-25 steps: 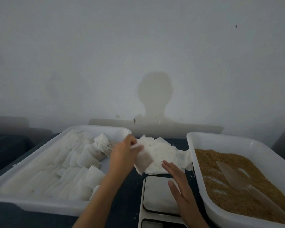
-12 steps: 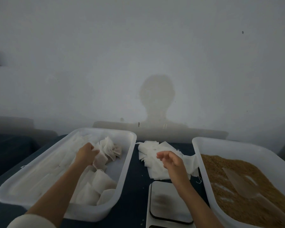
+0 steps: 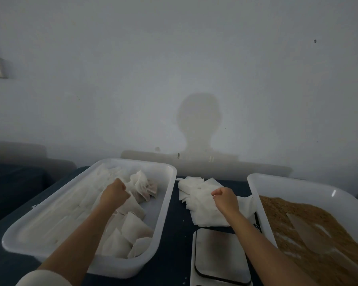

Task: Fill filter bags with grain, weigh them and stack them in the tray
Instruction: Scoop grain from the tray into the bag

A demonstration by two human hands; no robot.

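We see the left hand (image 3: 114, 193) curled among filled bags (image 3: 132, 228) inside the tray (image 3: 163, 205). The right hand (image 3: 223, 198), fingers curled, rests on the empty bags (image 3: 196, 188); whether it pinches one, we cannot tell.

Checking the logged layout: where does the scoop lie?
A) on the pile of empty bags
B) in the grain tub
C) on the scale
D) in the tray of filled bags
B: the scoop lies on the grain in the right tub; the scale is bare.
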